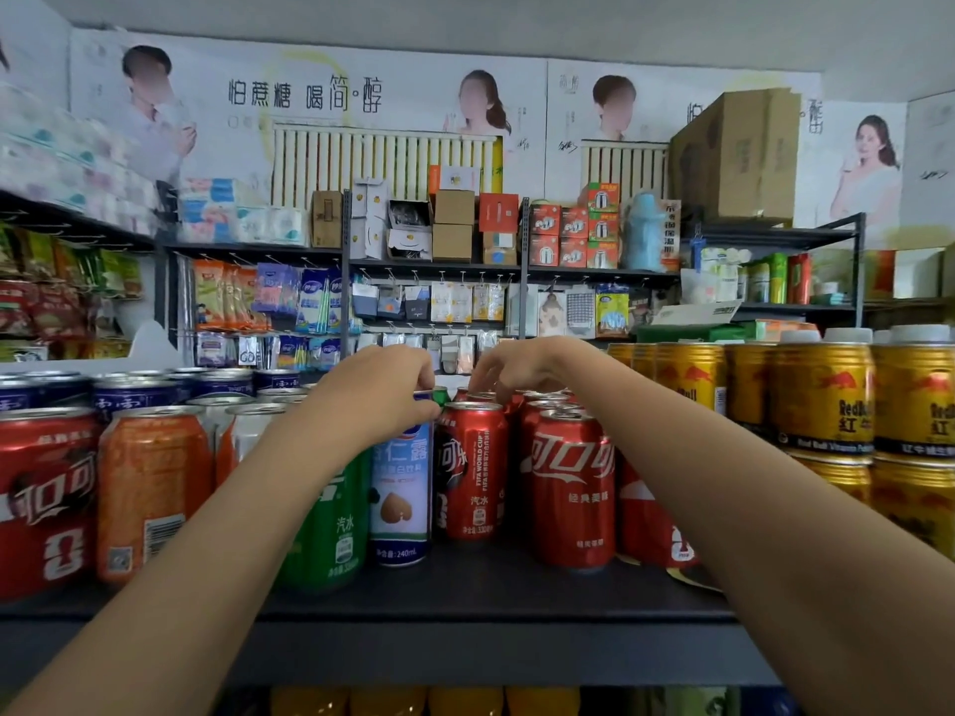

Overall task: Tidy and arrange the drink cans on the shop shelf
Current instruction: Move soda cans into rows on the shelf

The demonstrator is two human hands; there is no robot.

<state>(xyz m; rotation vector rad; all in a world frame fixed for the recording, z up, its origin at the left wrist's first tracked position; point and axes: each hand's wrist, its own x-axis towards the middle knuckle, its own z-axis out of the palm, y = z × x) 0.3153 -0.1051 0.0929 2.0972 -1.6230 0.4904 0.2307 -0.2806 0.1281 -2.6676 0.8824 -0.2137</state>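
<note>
Head view, looking onto a dark shop shelf (pixel 465 612) that runs across the lower middle of the frame. Left hand (pixel 380 392), centre frame, fingers curled down over the top rim of a slim white-and-blue drink can with a nut picture (pixel 400 488); the can stands upright, and the hand grips it from above. Just left of it, partly behind the left forearm, a green soda can (pixel 330 534). Right hand (pixel 522 366), just right of centre, fingers bent downward with tips at the tops of red cola cans in the back rows; cannot tell whether it actually pinches one. Front-row red cola can with World Cup lettering (pixel 473 472) stands touching the white-and-blue can's right side; another red cola can (pixel 571 488) stands beside it to the right. Lower left: an orange soda can (pixel 152 488) and a large red cola can (pixel 46 498) at the frame edge. Behind them, blue-topped cans (pixel 129 395). Right edge: stacked gold energy-drink cans (pixel 821 395), two tiers high.
</note>
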